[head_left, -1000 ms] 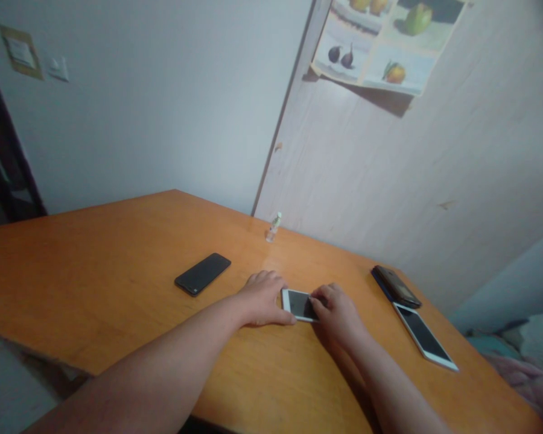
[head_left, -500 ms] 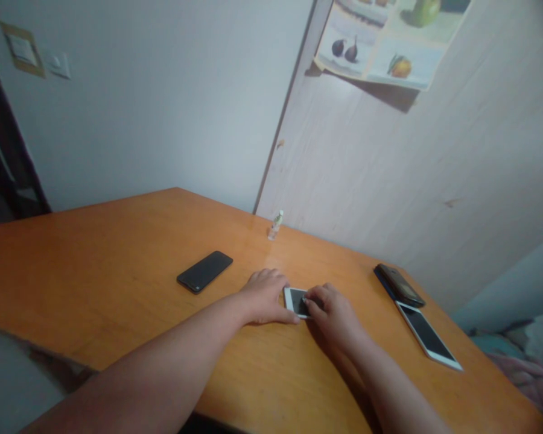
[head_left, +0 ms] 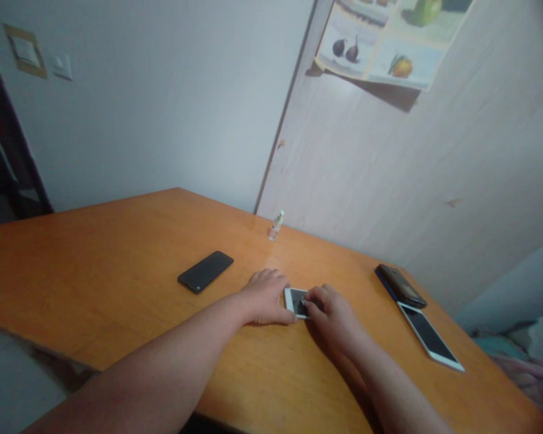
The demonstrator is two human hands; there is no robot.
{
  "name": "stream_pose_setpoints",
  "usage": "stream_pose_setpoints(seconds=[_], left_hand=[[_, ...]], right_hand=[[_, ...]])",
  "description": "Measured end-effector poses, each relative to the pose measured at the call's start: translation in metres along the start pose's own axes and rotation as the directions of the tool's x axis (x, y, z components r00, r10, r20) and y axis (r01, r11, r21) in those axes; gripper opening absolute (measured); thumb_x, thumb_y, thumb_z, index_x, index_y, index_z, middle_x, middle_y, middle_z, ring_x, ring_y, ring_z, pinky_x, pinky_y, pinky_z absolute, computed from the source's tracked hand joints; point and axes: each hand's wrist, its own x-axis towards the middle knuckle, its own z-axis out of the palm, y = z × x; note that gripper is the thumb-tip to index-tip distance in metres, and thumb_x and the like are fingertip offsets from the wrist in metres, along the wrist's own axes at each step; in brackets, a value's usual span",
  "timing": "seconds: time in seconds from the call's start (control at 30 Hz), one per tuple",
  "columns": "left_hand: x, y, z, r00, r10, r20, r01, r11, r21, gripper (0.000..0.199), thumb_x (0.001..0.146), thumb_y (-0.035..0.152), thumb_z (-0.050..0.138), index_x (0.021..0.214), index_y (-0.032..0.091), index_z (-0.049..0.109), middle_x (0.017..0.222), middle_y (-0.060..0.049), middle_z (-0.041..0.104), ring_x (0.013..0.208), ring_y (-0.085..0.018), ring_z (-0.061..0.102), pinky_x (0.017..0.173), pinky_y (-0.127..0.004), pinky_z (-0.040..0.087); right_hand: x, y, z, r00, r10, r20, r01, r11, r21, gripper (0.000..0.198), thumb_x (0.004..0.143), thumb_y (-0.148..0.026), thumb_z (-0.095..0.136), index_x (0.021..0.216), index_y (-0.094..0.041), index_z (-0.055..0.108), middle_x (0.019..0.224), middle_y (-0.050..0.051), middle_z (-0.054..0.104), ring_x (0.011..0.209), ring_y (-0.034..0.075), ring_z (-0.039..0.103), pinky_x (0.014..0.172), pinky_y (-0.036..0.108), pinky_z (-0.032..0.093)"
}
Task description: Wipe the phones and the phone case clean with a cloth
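On the orange table (head_left: 95, 283), the left hand (head_left: 265, 295) lies flat, steadying a white phone (head_left: 294, 300) which the right hand (head_left: 332, 310) fingers (no readable writing), a black phone (head_left: 205, 271) lying well left.

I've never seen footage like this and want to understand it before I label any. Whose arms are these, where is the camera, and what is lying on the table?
The picture comes from a camera worn on a person's head, looking forward and down, so the two bare arms reaching in from below are that person's own. No machine is involved.

The surface is an orange wooden table pushed into a room corner. In the middle lies a white phone. The left hand rests flat against its left end, and the right hand covers its right part with fingertips on the screen. Neither hand lifts it.

Also on the table: a black phone to the left, a small clear bottle near the wall, and at the right edge a dark phone beside a white-framed phone.
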Motion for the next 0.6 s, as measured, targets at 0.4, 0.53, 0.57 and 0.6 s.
stream_pose_setpoints(seconds=[0.4,0.53,0.57,0.6], left_hand=[[0.0,0.0,-0.001,1.0,0.004,0.004,-0.004,1.0,-0.015,0.06,0.062,0.064,0.072,0.106,0.026,0.062,0.112,-0.006,0.06,0.108,-0.03,0.055,0.09,-0.04,0.046],[0.0,0.0,-0.001,1.0,0.004,-0.001,-0.004,1.0,-0.025,0.059,0.062,0.064,0.072,0.105,0.026,0.062,0.11,-0.005,0.06,0.107,-0.03,0.055,0.09,-0.039,0.046],[0.0,0.0,-0.001,1.0,0.005,0.001,-0.005,1.0,-0.028,0.059,0.062,0.064,0.072,0.105,0.026,0.062,0.11,-0.005,0.06,0.107,-0.03,0.054,0.09,-0.039,0.046],[0.0,0.0,-0.002,1.0,0.007,0.003,-0.006,1.0,-0.031,0.059,0.062,0.065,0.072,0.105,0.026,0.062,0.111,-0.005,0.06,0.108,-0.03,0.054,0.091,-0.039,0.045]], right_hand=[[0.0,0.002,-0.012,0.994,0.103,0.022,-0.1,0.988,-0.115,0.013,0.086,-0.021,0.055,0.09,-0.022,0.067,0.089,0.003,0.063,0.08,0.016,0.057,0.069,0.026,0.036],[-0.002,-0.013,-0.01,0.995,0.012,0.094,-0.007,0.999,-0.047,0.013,0.086,-0.022,0.054,0.09,-0.024,0.066,0.09,0.002,0.064,0.079,0.015,0.057,0.067,0.025,0.035],[-0.002,-0.012,-0.014,0.994,0.053,0.097,-0.045,0.996,-0.076,0.013,0.084,-0.021,0.055,0.088,-0.024,0.066,0.088,0.002,0.064,0.078,0.016,0.057,0.066,0.026,0.035],[-0.001,-0.009,-0.018,0.989,0.114,0.095,-0.103,0.988,-0.117,0.012,0.083,-0.02,0.055,0.087,-0.023,0.066,0.086,0.002,0.064,0.076,0.016,0.056,0.065,0.026,0.034]])
